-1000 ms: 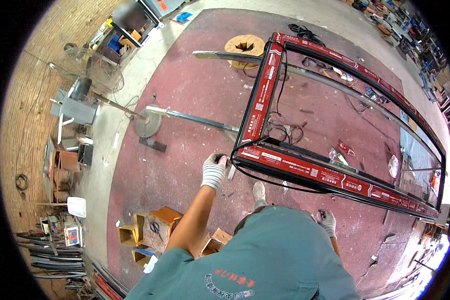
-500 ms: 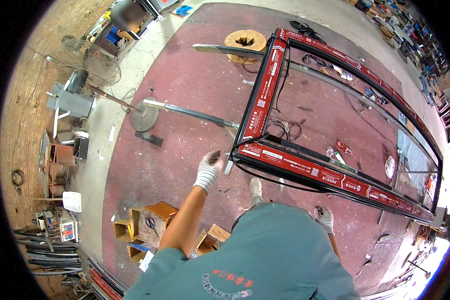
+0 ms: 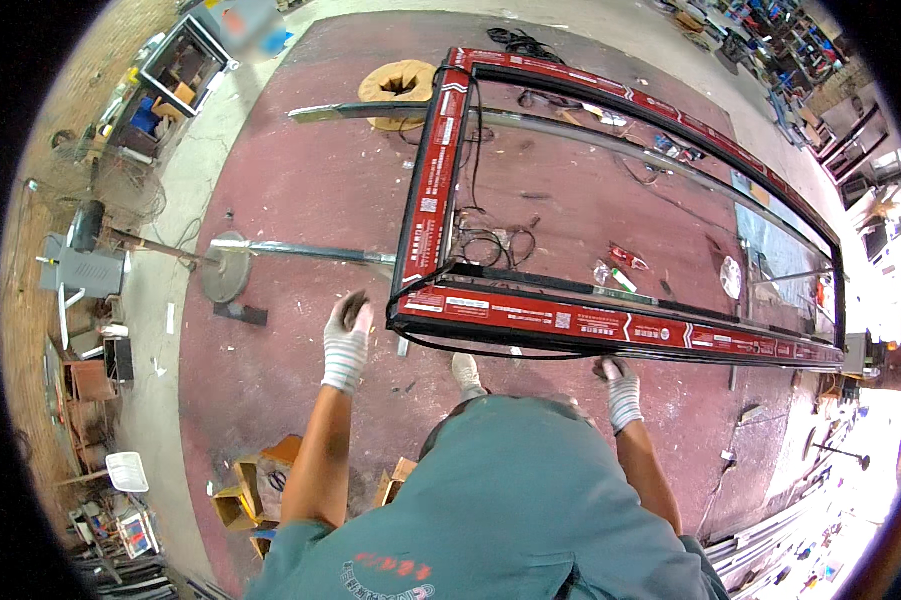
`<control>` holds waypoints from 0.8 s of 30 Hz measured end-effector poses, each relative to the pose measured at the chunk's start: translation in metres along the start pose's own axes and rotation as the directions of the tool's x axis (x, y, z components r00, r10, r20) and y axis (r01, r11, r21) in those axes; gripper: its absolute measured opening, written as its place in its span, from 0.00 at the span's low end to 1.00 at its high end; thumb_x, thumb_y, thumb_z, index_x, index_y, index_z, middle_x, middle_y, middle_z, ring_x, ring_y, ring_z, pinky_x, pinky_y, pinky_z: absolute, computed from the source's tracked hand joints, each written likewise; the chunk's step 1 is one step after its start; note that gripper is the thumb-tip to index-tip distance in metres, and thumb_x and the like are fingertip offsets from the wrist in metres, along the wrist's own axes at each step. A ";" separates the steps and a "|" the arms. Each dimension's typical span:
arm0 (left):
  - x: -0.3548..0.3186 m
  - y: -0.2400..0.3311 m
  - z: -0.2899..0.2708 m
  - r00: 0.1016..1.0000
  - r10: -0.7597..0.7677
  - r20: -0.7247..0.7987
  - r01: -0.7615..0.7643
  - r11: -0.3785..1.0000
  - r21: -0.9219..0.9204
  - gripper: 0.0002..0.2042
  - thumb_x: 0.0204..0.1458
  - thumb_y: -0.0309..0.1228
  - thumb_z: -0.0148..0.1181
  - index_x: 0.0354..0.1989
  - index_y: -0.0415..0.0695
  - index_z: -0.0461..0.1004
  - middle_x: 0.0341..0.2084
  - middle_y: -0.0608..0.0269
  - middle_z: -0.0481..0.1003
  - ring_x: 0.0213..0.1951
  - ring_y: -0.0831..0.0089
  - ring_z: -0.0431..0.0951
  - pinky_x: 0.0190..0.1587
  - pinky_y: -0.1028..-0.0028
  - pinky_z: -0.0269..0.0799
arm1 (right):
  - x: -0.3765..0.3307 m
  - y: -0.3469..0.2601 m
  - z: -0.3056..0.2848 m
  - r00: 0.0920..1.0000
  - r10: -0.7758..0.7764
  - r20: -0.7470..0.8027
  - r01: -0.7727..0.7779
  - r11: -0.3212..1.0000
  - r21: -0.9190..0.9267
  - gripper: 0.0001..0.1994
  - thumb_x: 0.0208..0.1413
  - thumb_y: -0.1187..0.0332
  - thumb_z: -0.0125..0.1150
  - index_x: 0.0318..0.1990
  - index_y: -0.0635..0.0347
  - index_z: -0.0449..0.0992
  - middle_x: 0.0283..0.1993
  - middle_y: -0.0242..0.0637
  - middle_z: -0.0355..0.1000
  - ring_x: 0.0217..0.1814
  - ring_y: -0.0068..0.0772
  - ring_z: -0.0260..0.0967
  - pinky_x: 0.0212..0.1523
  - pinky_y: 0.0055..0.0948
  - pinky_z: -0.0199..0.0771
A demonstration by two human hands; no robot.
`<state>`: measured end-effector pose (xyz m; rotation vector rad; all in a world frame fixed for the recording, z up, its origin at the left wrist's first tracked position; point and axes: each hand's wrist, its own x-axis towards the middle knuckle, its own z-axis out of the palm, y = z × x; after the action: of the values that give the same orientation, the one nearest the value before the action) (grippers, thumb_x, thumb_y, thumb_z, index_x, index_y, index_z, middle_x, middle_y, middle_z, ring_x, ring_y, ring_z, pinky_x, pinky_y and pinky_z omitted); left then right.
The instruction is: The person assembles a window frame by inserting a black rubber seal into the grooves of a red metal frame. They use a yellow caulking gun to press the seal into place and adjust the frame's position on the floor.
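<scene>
A large rectangular window frame, black with red printed film, lies raised in front of me. A thin black rubber strip loops round its near left corner and sags along the near side. My left hand, in a striped knit glove with dark fingertips, is left of that corner, touching nothing. Its fingers are bent, with the thumb apart. My right hand, gloved alike, is at the near side. Its fingers are closed at the strip, though the grip itself is partly hidden.
Metal support bars stick out left of the frame, one by a round metal base. A brown ring-shaped roll lies beyond. Wooden boxes stand by my left elbow. Loose black cord lies on the red floor inside the frame.
My view has shifted, so the frame sits further left and more level. The right hand has come up from beside my body to the frame's near side. My left hand remains near the corner.
</scene>
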<state>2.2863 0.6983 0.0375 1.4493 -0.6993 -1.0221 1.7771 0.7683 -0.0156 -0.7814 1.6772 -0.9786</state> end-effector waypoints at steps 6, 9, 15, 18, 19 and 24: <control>0.012 0.091 0.079 0.730 0.317 0.606 -0.683 0.354 0.639 0.14 0.42 0.33 0.68 0.37 0.42 0.79 0.36 0.52 0.76 0.42 0.55 0.75 0.48 0.64 0.72 | 0.003 -0.004 0.005 0.964 0.263 -0.048 -0.214 0.866 0.452 0.12 0.55 0.66 0.63 0.43 0.63 0.75 0.37 0.41 0.77 0.36 0.39 0.76 0.44 0.39 0.79; 0.020 0.074 0.097 0.690 0.201 0.696 -0.722 0.117 0.682 0.07 0.44 0.32 0.65 0.28 0.42 0.78 0.32 0.54 0.75 0.42 0.56 0.75 0.46 0.62 0.73 | 0.006 -0.002 0.007 0.969 0.236 -0.065 -0.179 0.865 0.469 0.12 0.55 0.67 0.63 0.42 0.63 0.75 0.36 0.41 0.77 0.36 0.40 0.76 0.42 0.41 0.80; 0.035 0.079 0.103 0.782 0.082 0.617 -0.620 0.204 0.758 0.10 0.47 0.30 0.60 0.36 0.42 0.71 0.32 0.50 0.77 0.38 0.53 0.79 0.43 0.59 0.74 | 0.009 -0.001 0.010 0.937 0.339 -0.081 -0.251 0.818 0.517 0.11 0.55 0.66 0.63 0.43 0.61 0.74 0.35 0.42 0.77 0.34 0.41 0.76 0.39 0.43 0.79; 0.051 0.106 0.111 0.858 0.086 0.506 -0.506 0.305 0.807 0.12 0.46 0.32 0.62 0.38 0.41 0.73 0.34 0.47 0.77 0.38 0.51 0.79 0.44 0.60 0.75 | 0.006 -0.003 0.010 0.897 0.440 -0.050 -0.354 0.781 0.515 0.11 0.55 0.65 0.63 0.42 0.60 0.74 0.36 0.43 0.76 0.36 0.44 0.76 0.42 0.45 0.78; 0.056 0.129 0.105 0.872 0.141 0.468 -0.479 0.439 0.760 0.15 0.45 0.31 0.63 0.42 0.41 0.75 0.34 0.46 0.78 0.39 0.51 0.79 0.44 0.62 0.76 | 0.004 -0.005 0.013 0.879 0.476 -0.025 -0.397 0.759 0.516 0.11 0.55 0.64 0.64 0.41 0.60 0.74 0.37 0.43 0.76 0.37 0.46 0.76 0.44 0.47 0.78; 0.169 0.146 0.012 0.931 0.341 0.130 -0.364 0.848 0.384 0.21 0.48 0.26 0.61 0.53 0.43 0.74 0.33 0.64 0.77 0.30 0.74 0.74 0.33 0.74 0.72 | 0.003 -0.016 0.033 0.869 0.487 0.094 -0.453 0.704 0.547 0.11 0.55 0.63 0.64 0.39 0.57 0.73 0.37 0.43 0.75 0.39 0.46 0.75 0.46 0.48 0.77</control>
<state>2.3697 0.5231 0.1477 1.5648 -1.2262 -0.6521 1.8082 0.7503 -0.0079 0.0790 1.4152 -1.0396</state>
